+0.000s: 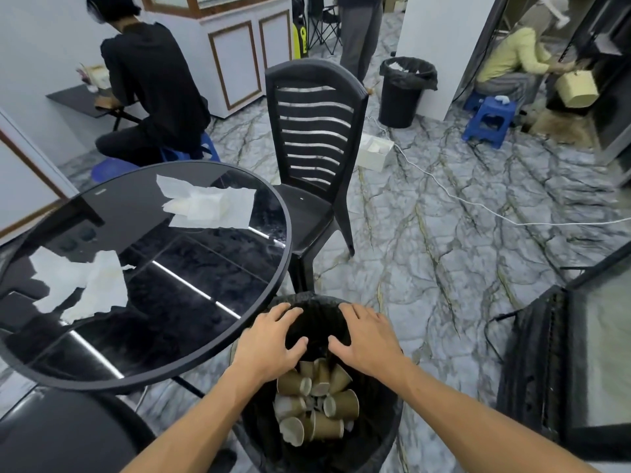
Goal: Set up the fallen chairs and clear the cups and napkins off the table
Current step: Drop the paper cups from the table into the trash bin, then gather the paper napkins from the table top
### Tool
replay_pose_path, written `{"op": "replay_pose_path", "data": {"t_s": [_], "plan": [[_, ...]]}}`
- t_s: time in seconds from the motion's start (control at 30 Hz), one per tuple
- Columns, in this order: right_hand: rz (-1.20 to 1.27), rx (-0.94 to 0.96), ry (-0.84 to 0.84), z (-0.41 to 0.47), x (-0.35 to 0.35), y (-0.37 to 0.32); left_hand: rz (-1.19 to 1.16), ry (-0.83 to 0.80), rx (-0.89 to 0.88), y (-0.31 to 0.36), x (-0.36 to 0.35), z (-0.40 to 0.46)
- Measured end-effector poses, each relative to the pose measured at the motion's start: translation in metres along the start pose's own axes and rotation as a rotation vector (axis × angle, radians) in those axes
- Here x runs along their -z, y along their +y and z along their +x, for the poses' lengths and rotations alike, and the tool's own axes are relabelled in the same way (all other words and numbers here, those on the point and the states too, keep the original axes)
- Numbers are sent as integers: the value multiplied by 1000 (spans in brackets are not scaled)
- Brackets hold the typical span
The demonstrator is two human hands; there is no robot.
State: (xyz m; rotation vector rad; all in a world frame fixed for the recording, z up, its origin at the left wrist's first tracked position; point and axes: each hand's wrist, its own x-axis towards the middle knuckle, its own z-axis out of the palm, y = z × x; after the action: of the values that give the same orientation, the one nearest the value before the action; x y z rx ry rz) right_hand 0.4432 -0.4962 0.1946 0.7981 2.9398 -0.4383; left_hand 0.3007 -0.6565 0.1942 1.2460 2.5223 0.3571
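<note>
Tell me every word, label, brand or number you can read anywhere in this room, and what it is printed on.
None can be read.
Yellow and black object by the white cabinet: dark marks on it, too blurred to read.
Paper cups in the black bin: plain brown, no print visible.
Napkins on the glass table: plain white.
Black chair: no label visible.
</note>
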Motion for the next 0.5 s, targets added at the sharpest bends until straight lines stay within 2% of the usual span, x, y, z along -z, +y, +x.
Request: {"op": "replay_pose_path", "data": {"t_s": [0.5], "plan": [[-17,59,26,19,26,-16,-77,58,1,-2,28,-3]]}}
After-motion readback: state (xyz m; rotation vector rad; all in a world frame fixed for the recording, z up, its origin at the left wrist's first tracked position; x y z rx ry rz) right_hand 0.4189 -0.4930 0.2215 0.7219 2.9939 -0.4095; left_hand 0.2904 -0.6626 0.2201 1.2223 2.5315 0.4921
